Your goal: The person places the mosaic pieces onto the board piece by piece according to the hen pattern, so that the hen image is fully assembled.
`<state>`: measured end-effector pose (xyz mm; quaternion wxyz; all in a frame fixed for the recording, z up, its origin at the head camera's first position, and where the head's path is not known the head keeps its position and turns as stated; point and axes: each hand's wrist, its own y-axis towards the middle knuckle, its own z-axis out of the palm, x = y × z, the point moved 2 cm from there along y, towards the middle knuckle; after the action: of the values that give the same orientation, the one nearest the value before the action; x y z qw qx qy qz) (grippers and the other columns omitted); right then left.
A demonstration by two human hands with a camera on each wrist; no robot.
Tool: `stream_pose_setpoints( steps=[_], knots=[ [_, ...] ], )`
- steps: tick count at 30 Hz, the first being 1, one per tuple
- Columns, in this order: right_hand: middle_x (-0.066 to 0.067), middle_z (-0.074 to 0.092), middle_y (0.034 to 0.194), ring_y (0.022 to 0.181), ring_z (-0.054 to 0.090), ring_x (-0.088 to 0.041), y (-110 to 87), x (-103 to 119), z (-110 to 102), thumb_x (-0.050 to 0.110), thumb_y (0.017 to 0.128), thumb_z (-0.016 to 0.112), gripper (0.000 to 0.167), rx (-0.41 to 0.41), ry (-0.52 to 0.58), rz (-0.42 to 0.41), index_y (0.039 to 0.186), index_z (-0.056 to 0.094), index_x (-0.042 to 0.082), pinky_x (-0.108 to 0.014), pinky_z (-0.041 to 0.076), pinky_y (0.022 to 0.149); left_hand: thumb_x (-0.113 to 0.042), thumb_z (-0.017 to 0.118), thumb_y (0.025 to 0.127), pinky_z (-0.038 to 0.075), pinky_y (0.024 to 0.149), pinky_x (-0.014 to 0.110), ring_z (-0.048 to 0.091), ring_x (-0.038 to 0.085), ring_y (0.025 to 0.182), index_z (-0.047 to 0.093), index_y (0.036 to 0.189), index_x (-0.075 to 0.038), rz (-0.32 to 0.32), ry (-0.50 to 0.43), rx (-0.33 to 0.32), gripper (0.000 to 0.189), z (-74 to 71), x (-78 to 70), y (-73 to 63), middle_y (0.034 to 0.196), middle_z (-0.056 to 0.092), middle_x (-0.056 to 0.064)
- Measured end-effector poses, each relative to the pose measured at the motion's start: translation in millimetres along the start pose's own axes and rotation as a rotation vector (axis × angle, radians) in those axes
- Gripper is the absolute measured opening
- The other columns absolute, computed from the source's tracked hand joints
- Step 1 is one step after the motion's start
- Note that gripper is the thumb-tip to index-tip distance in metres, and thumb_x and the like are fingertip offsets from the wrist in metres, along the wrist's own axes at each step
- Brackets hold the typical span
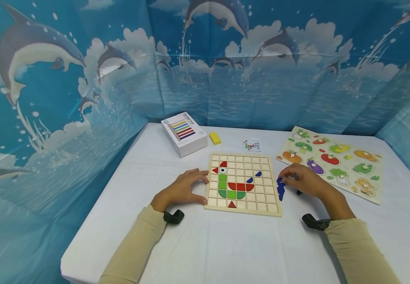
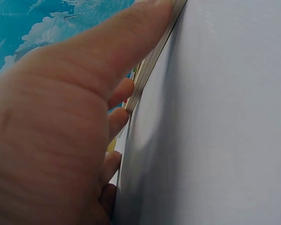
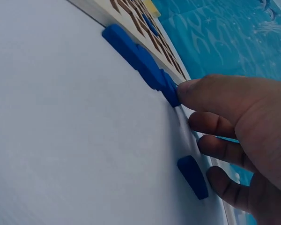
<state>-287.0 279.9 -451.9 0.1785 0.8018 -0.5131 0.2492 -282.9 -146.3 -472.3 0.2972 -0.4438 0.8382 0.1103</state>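
Note:
A wooden grid board [image 1: 261, 199] lies on the white table, with red, green and blue pieces forming a bird. At its left edge, my left hand [image 1: 185, 188] touches the rim with thumb and fingers spread apart. In the left wrist view the thumb [image 2: 131, 35] lies along the board's side. Beyond the right edge, my right hand [image 1: 302, 179] pinches one of several blue pieces [image 1: 281, 192] lying in a row. Its thumb [image 3: 196, 93] meets the row's far end in the right wrist view; the forefinger is hidden there. Another blue piece [image 3: 193, 178] lies apart, under the other fingers.
Behind the board are a white box [image 1: 192, 148], a yellow block [image 1: 215, 138] and a small pattern card [image 1: 251, 144] showing a bird. A vegetable peg puzzle [image 1: 347, 156] lies at the right, close beyond my right hand. A dolphin-print curtain [image 1: 205, 94] surrounds the table.

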Motion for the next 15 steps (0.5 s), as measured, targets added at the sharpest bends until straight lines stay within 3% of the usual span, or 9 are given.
stream_pose_setpoints(
  steps=[4,8,12,15],
  knots=[
    [-0.006,0.063,0.106,0.104,0.058,-0.028,3.1,2,3,0.01,0.096,0.071,0.015,-0.008,-0.027,-0.007,0.11,0.074,0.01,-0.057,0.047,0.095,-0.054,0.085,0.076,0.018,0.119,0.053,0.016,0.02,0.152,0.06,0.125,-0.03,-0.001,0.0,-0.002,0.06,0.1,0.1,-1.2,0.16,0.036,-0.013],
    [-0.005,0.064,0.099,0.091,0.057,-0.024,7.7,5,3,0.009,0.097,0.069,0.013,-0.025,-0.078,0.028,0.109,0.072,0.008,-0.045,0.052,0.081,-0.054,0.085,0.076,0.018,0.119,0.053,0.016,0.02,0.152,0.06,0.125,-0.031,-0.014,-0.002,-0.003,0.06,0.0,-0.3,-1.8,0.159,0.036,-0.014],
    [-0.005,0.063,0.089,0.079,0.056,-0.023,12.0,4,2,0.011,0.099,0.065,0.009,-0.084,-0.115,0.11,0.104,0.068,0.004,-0.037,0.049,0.067,-0.054,0.086,0.076,0.018,0.119,0.054,0.015,0.019,0.152,0.06,0.126,-0.032,-0.017,-0.01,-0.003,0.06,-0.4,-0.7,-1.9,0.159,0.036,-0.014],
    [-0.006,0.058,0.08,0.07,0.053,-0.022,13.5,2,2,0.019,0.099,0.065,0.016,-0.114,-0.12,0.189,0.094,0.064,0.004,-0.035,0.045,0.059,-0.054,0.086,0.076,0.018,0.118,0.054,0.016,0.02,0.152,0.061,0.125,-0.031,-0.013,-0.011,-0.001,0.06,-0.6,-1.1,-2.2,0.16,0.036,-0.014]
  ],
)
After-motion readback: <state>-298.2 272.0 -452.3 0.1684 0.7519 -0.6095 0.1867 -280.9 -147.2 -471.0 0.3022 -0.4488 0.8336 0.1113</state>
